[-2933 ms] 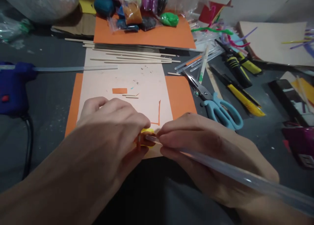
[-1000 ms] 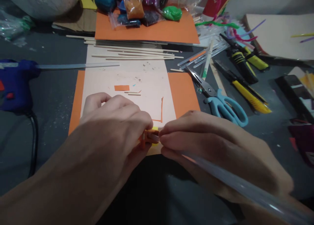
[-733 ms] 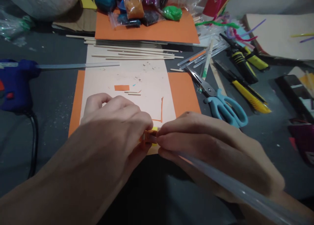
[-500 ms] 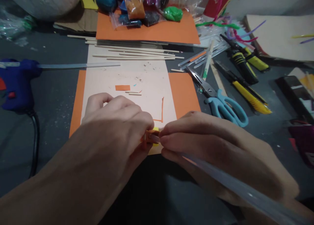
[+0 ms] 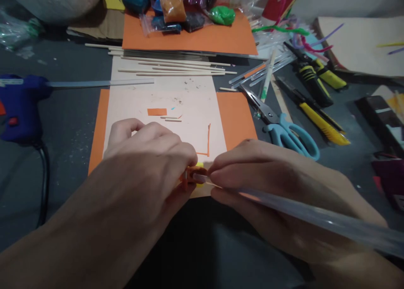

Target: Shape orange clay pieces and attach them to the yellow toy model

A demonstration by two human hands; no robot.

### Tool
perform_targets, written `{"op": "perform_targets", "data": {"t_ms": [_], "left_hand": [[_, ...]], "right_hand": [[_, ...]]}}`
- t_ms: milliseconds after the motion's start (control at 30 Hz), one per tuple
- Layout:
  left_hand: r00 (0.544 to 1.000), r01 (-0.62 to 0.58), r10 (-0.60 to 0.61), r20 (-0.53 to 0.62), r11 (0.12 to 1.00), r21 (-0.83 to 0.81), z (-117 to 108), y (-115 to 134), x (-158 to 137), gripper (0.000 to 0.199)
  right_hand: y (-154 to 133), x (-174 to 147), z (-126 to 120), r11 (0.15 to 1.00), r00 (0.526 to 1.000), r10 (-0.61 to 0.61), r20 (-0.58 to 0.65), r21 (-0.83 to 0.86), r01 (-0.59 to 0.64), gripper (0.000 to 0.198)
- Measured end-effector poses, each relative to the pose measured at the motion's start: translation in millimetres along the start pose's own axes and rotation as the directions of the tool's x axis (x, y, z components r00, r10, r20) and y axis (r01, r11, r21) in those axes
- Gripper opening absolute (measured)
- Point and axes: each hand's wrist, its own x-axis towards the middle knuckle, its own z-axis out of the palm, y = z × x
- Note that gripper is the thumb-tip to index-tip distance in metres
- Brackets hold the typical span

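Note:
My left hand (image 5: 148,163) is closed around a small orange piece (image 5: 190,175), most of it hidden by the fingers. Between thumb and fingers, my right hand (image 5: 268,179) grips a clear glue stick (image 5: 303,207), whose long end slants down to the right. The glue stick's near tip meets the open side of the orange piece. Something yellow (image 5: 200,166) peeks out just behind them. Under the hands lies a white sheet (image 5: 195,133) with an orange strip (image 5: 157,112) and two short wooden sticks (image 5: 172,119) on it.
At the left stands a blue glue gun (image 5: 23,108), its glue stick reaching over the sheet. Several thin wooden sticks (image 5: 176,66) lie behind. To the right are scissors (image 5: 284,131), a yellow cutter (image 5: 325,123) and pliers (image 5: 311,78). Bagged clay (image 5: 172,7) sits at the back.
The glue stick's far end has swung upward and its tip has shifted slightly at the orange piece. My right hand has moved slightly right; my left hand has hardly moved.

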Motion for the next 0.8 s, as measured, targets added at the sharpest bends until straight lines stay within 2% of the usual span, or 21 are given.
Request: {"op": "perform_targets", "data": {"t_ms": [100,200,267,400,500,600,800], "left_hand": [[1.000,0.028,-0.028,-0.008,0.999,-0.017,1,2,0,0.019],[1.000,0.028,-0.028,-0.004,0.999,-0.033,0,3,-2,0.017],[1.000,0.029,-0.029,-0.007,0.999,-0.035,0,3,-2,0.016],[1.000,0.014,-0.014,-0.024,1.000,-0.001,1,3,-1,0.017],[0.999,0.000,0.001,-0.038,0.999,0.035,2,3,0,0.023],[0.999,-0.013,0.015,-0.033,0.999,0.045,2,3,0,0.023],[0.999,-0.020,0.021,-0.037,0.999,0.030,0,3,-1,0.015]], "right_hand": [[-4,4,3,0.995,0.998,-0.027,-0.052,0.091,0.031,0.020],[-6,3,7,0.995,0.994,-0.006,-0.108,0.098,0.017,0.021],[-5,3,9,0.995,0.995,0.003,-0.099,0.101,0.007,0.020],[1,6,8,0.998,1.000,0.018,-0.019,0.062,-0.016,0.011],[5,11,4,1.000,0.992,0.013,0.125,0.002,-0.014,0.019],[6,14,2,1.000,0.987,0.001,0.164,-0.014,0.002,0.026],[5,10,10,0.998,0.999,-0.027,-0.030,0.047,0.028,0.017]]}}
